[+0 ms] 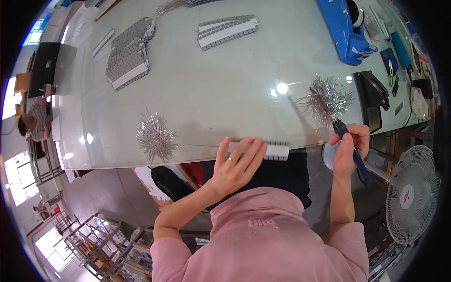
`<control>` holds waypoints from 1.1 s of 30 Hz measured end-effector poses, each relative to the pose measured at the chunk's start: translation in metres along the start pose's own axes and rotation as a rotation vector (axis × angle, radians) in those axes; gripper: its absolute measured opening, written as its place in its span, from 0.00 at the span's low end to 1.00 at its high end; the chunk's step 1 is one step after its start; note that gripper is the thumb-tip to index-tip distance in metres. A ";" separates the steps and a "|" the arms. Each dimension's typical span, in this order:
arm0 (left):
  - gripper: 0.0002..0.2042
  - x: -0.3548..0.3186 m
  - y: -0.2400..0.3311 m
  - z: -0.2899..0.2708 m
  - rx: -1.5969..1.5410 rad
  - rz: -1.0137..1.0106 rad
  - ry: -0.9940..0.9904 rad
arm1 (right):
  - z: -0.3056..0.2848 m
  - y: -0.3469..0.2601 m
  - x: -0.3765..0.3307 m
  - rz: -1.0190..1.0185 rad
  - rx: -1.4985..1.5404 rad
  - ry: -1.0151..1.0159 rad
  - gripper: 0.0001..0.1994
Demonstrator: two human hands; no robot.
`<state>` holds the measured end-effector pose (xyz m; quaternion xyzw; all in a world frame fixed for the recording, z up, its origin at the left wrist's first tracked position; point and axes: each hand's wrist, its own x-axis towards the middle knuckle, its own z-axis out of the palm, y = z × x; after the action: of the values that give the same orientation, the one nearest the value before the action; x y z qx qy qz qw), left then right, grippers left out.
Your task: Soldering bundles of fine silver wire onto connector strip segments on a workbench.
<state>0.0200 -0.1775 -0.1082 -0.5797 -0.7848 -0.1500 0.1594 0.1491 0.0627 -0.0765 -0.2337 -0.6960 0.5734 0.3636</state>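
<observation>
The left hand [240, 164] covers much of the near strip [278, 151], so its left part is hidden, and whether the fingers grip it or just rest there cannot be told. The right hand [350, 145] hides part of the pliers [339, 127]; their tips are lost among the wires of the right clump [331, 96], and whether they pinch one is unclear. The far wire pile [171, 5] and the blue dispenser [345, 40] are cut off by the top edge, the pink shirt [263, 249] by the lower. A distant person [41, 209] at near left is too small to make out.
</observation>
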 end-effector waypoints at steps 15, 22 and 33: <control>0.11 0.214 -0.223 0.022 0.045 -0.008 0.304 | -0.017 0.036 0.010 -0.069 -0.153 0.276 0.04; 0.12 0.239 -0.276 0.058 0.156 -0.036 0.253 | -0.010 0.035 0.011 -0.080 -0.137 0.216 0.05; 0.19 0.160 -0.171 0.023 -0.245 -0.387 -0.088 | -0.007 0.035 0.019 -0.113 -0.160 0.202 0.06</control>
<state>-0.1900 -0.0782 -0.0702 -0.4394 -0.8635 -0.2467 0.0215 0.1391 0.0894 -0.1053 -0.2790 -0.7114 0.4682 0.4437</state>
